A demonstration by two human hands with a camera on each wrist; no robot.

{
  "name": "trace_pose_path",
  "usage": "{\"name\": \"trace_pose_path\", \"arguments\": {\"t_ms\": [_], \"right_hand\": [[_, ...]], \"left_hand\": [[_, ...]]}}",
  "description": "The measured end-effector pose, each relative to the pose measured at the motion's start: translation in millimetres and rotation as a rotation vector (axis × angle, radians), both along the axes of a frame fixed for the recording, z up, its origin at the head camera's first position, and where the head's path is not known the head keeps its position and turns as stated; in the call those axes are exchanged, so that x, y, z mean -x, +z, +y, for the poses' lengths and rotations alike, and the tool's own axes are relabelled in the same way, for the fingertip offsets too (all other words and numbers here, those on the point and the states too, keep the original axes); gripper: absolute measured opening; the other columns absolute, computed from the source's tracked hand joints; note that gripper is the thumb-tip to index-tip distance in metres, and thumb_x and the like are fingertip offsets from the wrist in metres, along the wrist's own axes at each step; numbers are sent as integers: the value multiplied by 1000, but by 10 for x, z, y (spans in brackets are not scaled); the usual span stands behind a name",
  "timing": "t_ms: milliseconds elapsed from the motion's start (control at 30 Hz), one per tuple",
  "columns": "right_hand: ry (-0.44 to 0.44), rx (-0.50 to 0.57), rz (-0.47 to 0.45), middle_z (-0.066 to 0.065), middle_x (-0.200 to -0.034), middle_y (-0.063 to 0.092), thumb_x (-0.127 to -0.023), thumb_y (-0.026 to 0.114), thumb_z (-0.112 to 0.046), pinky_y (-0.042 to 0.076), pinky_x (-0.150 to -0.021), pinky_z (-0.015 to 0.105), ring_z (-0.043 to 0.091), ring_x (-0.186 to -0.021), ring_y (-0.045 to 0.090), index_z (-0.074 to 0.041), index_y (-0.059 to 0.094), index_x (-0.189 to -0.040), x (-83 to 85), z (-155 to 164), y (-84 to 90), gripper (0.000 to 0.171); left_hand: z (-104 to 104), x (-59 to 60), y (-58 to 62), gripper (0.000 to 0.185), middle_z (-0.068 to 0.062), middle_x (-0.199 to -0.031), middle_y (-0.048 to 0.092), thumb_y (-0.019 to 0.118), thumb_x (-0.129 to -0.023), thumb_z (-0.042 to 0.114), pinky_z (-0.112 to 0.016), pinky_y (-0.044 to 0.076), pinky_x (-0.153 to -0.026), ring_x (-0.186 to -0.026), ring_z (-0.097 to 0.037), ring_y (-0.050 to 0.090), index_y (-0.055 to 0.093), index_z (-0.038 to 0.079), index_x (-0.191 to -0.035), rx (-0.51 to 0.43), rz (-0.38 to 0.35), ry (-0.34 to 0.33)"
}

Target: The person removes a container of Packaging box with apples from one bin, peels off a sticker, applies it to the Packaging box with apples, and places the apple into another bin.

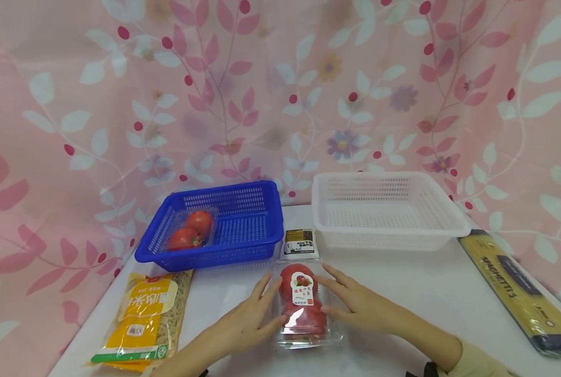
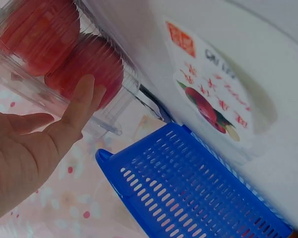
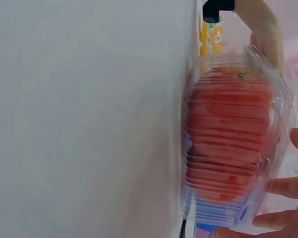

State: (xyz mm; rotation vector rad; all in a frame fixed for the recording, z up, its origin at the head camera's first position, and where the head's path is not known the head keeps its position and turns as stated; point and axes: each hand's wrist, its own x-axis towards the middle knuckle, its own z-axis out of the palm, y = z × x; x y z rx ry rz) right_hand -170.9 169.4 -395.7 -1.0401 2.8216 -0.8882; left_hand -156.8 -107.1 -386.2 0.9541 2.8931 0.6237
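A clear plastic box of tomatoes (image 1: pixel 304 309) with a white label on its lid lies on the table between the two hands. The left hand (image 1: pixel 245 322) is at the box's left side, its fingers spread and mostly straight, fingertips at the lid's edge. On the other side the right hand (image 1: pixel 362 301) holds its spread fingers along the box's right edge. In the left wrist view, a finger overlaps the tomato box (image 2: pixel 84 64); contact is hard to tell. The right wrist view has the box (image 3: pixel 228 134) side-on, with the right fingers (image 3: pixel 285 187) beside it.
Behind on the left, a blue basket (image 1: pixel 243 251) contains another boxed pair of tomatoes (image 1: pixel 191 231). A white basket (image 1: pixel 393 235) stands at back right, with a small packet (image 1: pixel 300 243) between the baskets. A yellow bag (image 1: pixel 144 317) lies left, a spaghetti pack (image 1: pixel 520 288) right.
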Motion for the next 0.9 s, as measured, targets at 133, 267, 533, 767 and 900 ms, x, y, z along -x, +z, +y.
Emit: {"name": "trace_pose_path", "arguments": {"t_ms": [133, 267, 533, 767, 900], "right_hand": [[-2, 24, -54, 7, -151, 14, -88, 48, -53, 41, -88, 55, 34, -128, 34, -25, 31, -142, -21, -48, -32, 63], [5, 32, -43, 9, -151, 15, -89, 48, -52, 41, -89, 54, 34, -126, 36, -25, 30, -143, -44, -97, -53, 63], [18, 47, 1, 9, -150, 17, -89, 50, -50, 44, -86, 51, 31, -123, 40, -25, 33, -141, -68, -127, -60, 60], [-17, 49, 22, 13, -147, 24, -88, 52, -49, 45, -85, 53, 34, -123, 40, -21, 39, -139, -107, -131, -34, 60], [-45, 35, 8, 12, -146, 27, -87, 55, -49, 43, -86, 55, 35, -125, 37, -21, 42, -137, -136, -126, -5, 59]], "left_hand": [[25, -7, -48, 73, -19, -150, 12, 42, -92, 52, -48, 48, -82, -117, -37, 46, 17, 11, -147, -21, 22, -54], [80, -8, -73, 69, -19, -149, 13, 41, -91, 54, -50, 45, -87, -123, -37, 40, 19, 19, -147, -16, 42, -87], [141, -27, -85, 59, -19, -150, 12, 38, -92, 54, -49, 45, -86, -118, -35, 46, 28, 27, -144, 31, 52, -91], [183, -51, -78, 57, -20, -148, 17, 43, -91, 52, -48, 46, -85, -115, -34, 48, 34, 28, -141, 20, 90, -84], [222, -79, -48, 57, -20, -147, 22, 49, -88, 52, -49, 47, -83, -114, -36, 49, 37, 28, -139, -2, 78, -72]]}}
